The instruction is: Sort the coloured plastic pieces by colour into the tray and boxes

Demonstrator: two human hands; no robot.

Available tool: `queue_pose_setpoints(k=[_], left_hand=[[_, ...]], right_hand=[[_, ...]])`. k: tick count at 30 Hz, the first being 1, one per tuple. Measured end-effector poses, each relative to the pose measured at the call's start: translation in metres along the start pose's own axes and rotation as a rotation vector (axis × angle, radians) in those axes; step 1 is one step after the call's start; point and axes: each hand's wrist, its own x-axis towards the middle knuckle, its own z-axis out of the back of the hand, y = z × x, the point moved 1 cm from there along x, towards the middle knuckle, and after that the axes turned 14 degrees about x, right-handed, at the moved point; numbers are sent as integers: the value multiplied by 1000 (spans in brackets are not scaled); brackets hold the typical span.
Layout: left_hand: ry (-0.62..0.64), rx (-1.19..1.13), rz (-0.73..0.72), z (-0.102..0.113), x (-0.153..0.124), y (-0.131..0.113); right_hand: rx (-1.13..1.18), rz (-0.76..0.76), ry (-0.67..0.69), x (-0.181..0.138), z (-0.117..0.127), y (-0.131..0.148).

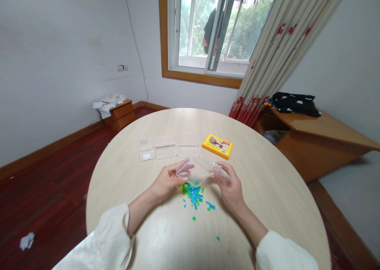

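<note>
My left hand [173, 173] and my right hand [228, 181] hold a clear plastic case [200, 171] between them, above the table. Its two clear halves are spread apart, one half at each hand, and some fingers show blurred through the plastic. Below the case lies a loose heap of small building bricks [194, 194], mostly blue and green with a few yellow. A few stray pieces lie apart from the heap, such as a blue strip [210, 205] and a green brick [218, 238] nearer to me.
Beyond my hands several clear plastic boxes [166, 151] stand open in a row. Right of them lies a yellow box [217, 146] with printed pictures. The round table [124, 183] fills the middle. A wooden cabinet [314, 143] stands at the right, a small drawer unit [121, 117] at the far left.
</note>
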Motion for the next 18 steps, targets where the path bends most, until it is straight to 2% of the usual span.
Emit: queue_pose_setpoints(k=[3, 6, 10, 13, 18], left_hand=[[-22, -45, 41, -3, 1, 1], [-66, -42, 92, -4, 2, 2], [-200, 6, 84, 1, 5, 4], [-255, 5, 80, 4, 7, 4], [-266, -14, 93, 6, 9, 4]], right_hand=[[12, -125, 57, 2, -7, -5], [-60, -186, 14, 11, -2, -13], [-288, -158, -65, 33, 27, -35], [-590, -100, -32, 49, 51, -52], [-708, -18, -50, 67, 66, -69]])
